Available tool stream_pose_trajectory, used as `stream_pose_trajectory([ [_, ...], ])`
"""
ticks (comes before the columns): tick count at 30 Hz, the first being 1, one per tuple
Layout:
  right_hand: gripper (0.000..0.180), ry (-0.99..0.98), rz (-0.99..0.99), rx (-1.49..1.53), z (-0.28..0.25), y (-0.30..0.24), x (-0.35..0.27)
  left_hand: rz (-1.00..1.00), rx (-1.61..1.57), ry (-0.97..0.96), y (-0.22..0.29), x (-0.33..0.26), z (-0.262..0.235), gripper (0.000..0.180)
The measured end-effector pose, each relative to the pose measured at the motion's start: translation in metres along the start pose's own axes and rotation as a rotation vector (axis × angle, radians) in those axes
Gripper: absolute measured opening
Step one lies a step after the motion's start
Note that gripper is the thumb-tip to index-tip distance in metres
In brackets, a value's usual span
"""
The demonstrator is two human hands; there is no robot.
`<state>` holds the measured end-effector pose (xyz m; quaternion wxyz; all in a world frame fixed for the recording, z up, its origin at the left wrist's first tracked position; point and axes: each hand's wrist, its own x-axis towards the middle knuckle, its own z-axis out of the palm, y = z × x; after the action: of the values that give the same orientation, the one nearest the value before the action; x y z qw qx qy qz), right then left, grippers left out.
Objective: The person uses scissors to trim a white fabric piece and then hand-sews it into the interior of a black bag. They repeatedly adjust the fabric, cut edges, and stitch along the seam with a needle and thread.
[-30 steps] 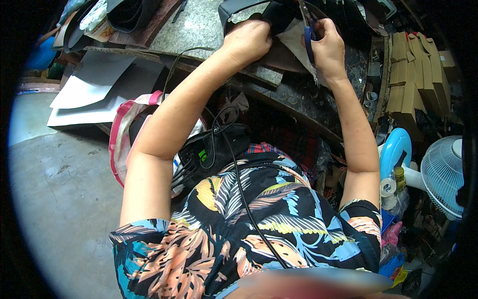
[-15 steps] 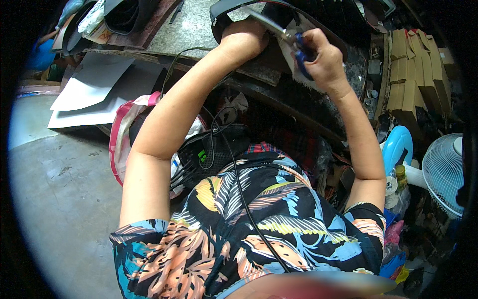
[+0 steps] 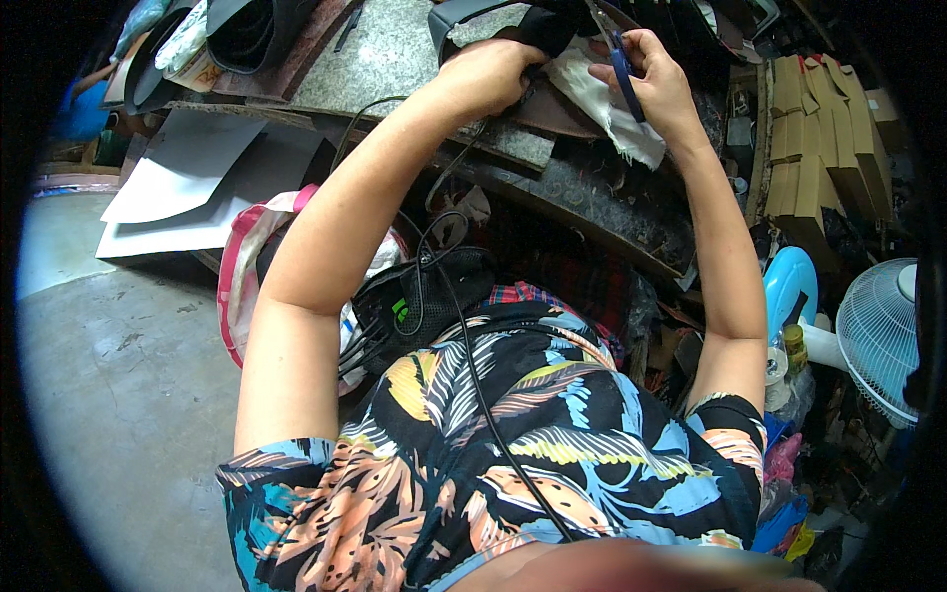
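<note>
Scissor handles [image 3: 622,71] dk blu; cloth [image 3: 636,138] wht; shirt [image 3: 592,449] blk w/ multicol. leaf print; tabletop [image 3: 390,59] speckled gry.

No writing legible; green mark [image 3: 400,312] on black bag [image 3: 471,273] unclear.

The left arm [image 3: 340,217] and right arm [image 3: 725,257] reach forward, both bent in the middle. The left hand [image 3: 490,75] curls with its back up. The right hand [image 3: 663,91] has its fingers bent.

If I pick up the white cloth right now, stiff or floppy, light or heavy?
Probably floppy: the cloth looks creased. Likely light for its size: it seems thin. Its frayed lower edge may shed threads.
</note>
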<state>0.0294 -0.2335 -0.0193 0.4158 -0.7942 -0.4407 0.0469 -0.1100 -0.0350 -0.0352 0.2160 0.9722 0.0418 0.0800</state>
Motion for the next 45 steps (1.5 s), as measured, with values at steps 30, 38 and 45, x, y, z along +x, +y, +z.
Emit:
stream_pose_trajectory([
  [30, 0.037, 0.143, -0.039, -0.01, 0.037, 0.002, 0.012, 0.124, -0.005, 0.239, 0.006, -0.02, 0.002, 0.02],
  [38, 0.035, 0.085, -0.093, 0.044, 0.031, -0.005, 0.013, 0.189, -0.001, 0.232, -0.001, -0.02, 0.006, 0.019],
  [45, 0.033, -0.097, -0.112, -0.023, 0.015, -0.031, -0.015, -0.104, -0.221, 0.1, -0.004, -0.015, 0.008, 0.026],
])
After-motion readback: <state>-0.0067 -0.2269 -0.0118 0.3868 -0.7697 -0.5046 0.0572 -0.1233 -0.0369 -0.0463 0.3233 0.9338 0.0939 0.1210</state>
